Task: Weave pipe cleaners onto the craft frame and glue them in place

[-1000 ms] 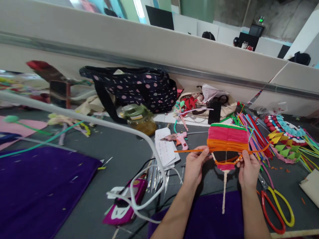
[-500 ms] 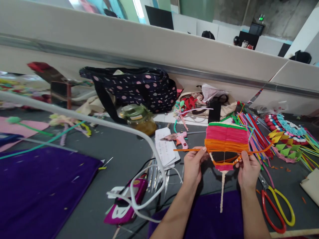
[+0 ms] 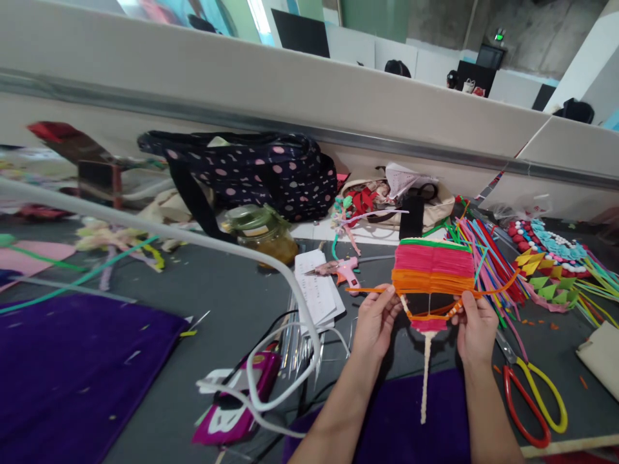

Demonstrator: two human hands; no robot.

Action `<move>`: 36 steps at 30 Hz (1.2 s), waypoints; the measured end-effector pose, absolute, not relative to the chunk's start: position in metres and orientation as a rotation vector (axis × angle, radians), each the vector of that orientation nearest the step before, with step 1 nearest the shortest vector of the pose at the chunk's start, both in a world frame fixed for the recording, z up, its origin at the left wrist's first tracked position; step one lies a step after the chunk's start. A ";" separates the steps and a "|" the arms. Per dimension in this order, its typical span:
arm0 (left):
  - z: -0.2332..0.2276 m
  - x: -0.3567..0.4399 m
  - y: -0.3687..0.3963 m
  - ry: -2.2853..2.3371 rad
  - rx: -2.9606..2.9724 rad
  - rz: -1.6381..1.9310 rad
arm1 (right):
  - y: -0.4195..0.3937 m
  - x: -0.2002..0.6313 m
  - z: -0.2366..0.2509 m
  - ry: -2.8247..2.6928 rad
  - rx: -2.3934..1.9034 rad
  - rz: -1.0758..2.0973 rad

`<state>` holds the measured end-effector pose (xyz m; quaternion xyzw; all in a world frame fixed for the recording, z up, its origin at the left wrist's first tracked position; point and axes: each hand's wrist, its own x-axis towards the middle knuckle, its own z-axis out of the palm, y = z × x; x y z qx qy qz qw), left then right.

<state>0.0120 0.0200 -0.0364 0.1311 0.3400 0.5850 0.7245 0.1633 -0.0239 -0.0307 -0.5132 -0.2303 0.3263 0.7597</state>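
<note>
Orange pipe cleaner (image 3: 374, 290), pinched by left hand (image 3: 374, 324) and right hand (image 3: 475, 327) beneath woven panel (image 3: 433, 267) held above tabletop (image 3: 227, 303): keep strand taut, level, snug against prior row.

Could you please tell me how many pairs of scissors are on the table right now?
1. The scissors, with red and yellow handles, lie on the grey table just right of the right hand. More could be hidden under the pile of coloured stems.
</note>
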 end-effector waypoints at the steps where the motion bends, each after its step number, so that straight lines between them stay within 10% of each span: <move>1: -0.036 0.012 0.020 0.754 0.291 1.301 | -0.024 0.163 -0.031 -0.499 -1.113 0.706; 36: -0.034 0.010 0.026 0.691 0.387 1.300 | -0.022 0.161 -0.033 -0.505 -1.057 0.812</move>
